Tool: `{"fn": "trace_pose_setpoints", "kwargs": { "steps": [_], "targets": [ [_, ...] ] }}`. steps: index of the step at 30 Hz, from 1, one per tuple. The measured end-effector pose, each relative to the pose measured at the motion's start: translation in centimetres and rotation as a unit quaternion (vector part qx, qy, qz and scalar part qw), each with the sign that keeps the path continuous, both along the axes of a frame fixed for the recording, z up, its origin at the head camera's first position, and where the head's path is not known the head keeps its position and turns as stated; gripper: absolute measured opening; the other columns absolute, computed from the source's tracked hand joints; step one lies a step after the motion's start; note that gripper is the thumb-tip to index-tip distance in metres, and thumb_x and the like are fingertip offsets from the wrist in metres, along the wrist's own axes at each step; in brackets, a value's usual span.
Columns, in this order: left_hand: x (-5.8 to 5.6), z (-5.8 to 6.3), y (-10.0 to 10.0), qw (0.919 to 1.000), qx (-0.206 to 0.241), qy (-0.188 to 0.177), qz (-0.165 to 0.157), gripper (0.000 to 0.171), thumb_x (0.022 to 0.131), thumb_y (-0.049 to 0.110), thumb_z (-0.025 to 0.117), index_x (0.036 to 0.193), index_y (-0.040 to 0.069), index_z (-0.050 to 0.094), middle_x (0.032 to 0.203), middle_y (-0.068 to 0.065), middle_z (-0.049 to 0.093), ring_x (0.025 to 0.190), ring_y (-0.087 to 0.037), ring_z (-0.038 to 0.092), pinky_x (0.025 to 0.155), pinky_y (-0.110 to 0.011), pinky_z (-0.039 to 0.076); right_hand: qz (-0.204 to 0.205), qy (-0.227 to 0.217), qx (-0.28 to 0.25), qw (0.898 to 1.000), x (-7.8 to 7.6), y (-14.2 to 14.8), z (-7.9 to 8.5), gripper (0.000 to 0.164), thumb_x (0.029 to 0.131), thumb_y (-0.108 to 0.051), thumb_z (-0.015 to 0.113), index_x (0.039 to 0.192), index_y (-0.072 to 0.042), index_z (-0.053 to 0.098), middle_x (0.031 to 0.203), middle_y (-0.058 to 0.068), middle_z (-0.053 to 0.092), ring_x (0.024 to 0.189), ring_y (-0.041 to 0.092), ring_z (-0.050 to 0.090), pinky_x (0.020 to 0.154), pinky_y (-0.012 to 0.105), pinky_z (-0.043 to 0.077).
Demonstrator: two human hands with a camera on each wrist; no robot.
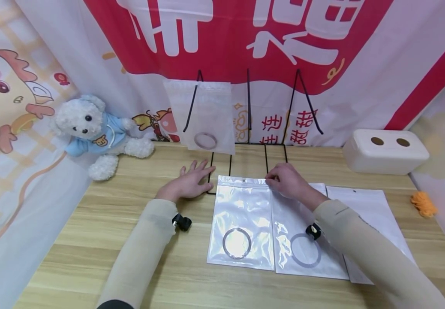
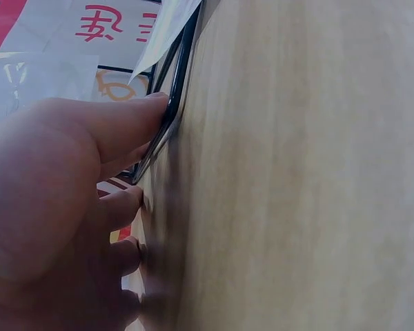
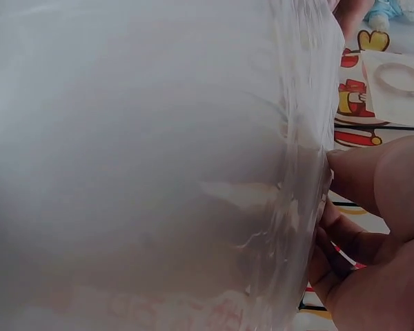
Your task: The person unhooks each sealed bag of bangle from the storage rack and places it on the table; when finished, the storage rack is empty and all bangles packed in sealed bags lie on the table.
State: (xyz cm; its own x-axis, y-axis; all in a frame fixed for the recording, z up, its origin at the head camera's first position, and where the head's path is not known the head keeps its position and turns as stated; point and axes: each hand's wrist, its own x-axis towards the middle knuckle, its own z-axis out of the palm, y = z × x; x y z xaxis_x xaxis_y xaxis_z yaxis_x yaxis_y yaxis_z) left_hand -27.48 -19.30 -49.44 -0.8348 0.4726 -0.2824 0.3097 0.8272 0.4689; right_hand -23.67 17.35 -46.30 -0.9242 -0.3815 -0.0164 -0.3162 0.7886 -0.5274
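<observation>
My left hand point(image 1: 190, 182) lies palm down by the base of a black wire display rack point(image 1: 248, 103). Its thumb touches the base bar in the left wrist view, the fingers on the wood fairly straight. With thumb and fingertips my right hand point(image 1: 290, 182) pinches the top right corner of the leftmost zip-lock bag point(image 1: 242, 210), which has a dark ring inside. Under the right forearm are a second zip-lock bag point(image 1: 303, 227) with a pale ring and a third bag point(image 1: 365, 214), partly hidden. Another ringed bag point(image 1: 216, 109) hangs from the rack's left hook.
A white plush bear point(image 1: 103, 131) in a blue top sits at the back left of the wooden table point(image 1: 184, 274). At the back right stands a cream box point(image 1: 386, 152) with two holes, an orange bundle point(image 1: 424, 204) near it. Printed cloth point(image 1: 222, 51) hangs behind the rack.
</observation>
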Motion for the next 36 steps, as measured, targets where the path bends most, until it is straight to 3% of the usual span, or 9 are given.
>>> {"fn": "trace_pose_setpoints", "kwargs": {
  "steps": [8,12,16,20,28,36],
  "targets": [
    [-0.2,-0.1,-0.1,1.0000,-0.003,0.001,0.000,0.073,0.109,0.051,0.057,0.173,0.032,0.027,0.184,-0.006,0.002,0.169,-0.041,-0.011,0.131,-0.070,-0.013,-0.011,-0.012,-0.040,0.999,-0.3,1.1,0.7,0.027,0.107,-0.018,0.066,0.128,-0.004,0.076,0.125,0.016,0.072,0.116,0.034,0.067,0.101,0.052,0.058],
    [0.0,0.2,-0.1,1.0000,-0.001,0.001,0.000,0.072,0.110,0.048,0.056,0.173,0.029,0.027,0.184,-0.007,0.001,0.169,-0.042,-0.011,0.131,-0.070,-0.012,-0.038,-0.008,-0.041,0.998,-0.6,2.4,1.2,0.030,0.110,-0.020,0.063,0.133,-0.004,0.072,0.133,0.018,0.070,0.121,0.038,0.066,0.104,0.056,0.057],
    [0.5,1.1,0.0,1.0000,0.006,-0.003,-0.003,0.072,0.110,0.046,0.056,0.173,0.027,0.027,0.184,-0.011,0.001,0.168,-0.045,-0.011,0.130,-0.072,-0.013,-0.052,-0.018,-0.039,0.998,-1.1,4.0,1.3,0.038,0.112,-0.024,0.059,0.144,-0.005,0.065,0.149,0.023,0.063,0.140,0.046,0.057,0.118,0.066,0.044],
    [1.3,2.0,0.2,0.9999,0.001,0.003,-0.010,0.071,0.111,0.045,0.055,0.173,0.025,0.027,0.184,-0.013,0.002,0.168,-0.047,-0.009,0.130,-0.074,-0.010,-0.042,-0.026,-0.016,0.999,-2.0,5.6,0.8,0.050,0.113,-0.026,0.057,0.158,-0.005,0.052,0.166,0.024,0.047,0.154,0.048,0.043,0.126,0.068,0.033],
    [1.8,2.6,0.4,0.9997,-0.020,0.011,-0.012,0.071,0.112,0.045,0.054,0.174,0.025,0.025,0.184,-0.012,0.003,0.168,-0.046,-0.007,0.131,-0.073,-0.007,-0.012,-0.058,0.060,0.996,-3.5,7.3,-0.2,0.062,0.115,-0.034,0.052,0.170,-0.012,0.035,0.179,0.022,0.022,0.163,0.053,0.019,0.130,0.071,0.017],
    [1.7,2.6,0.6,0.9999,-0.012,0.007,-0.010,0.071,0.112,0.046,0.054,0.174,0.025,0.026,0.184,-0.012,0.003,0.169,-0.045,-0.007,0.131,-0.072,-0.008,0.000,-0.076,0.096,0.992,-4.0,7.4,-0.2,0.059,0.116,-0.036,0.049,0.169,-0.016,0.037,0.179,0.022,0.021,0.162,0.057,0.016,0.128,0.075,0.017]
  ]
}}
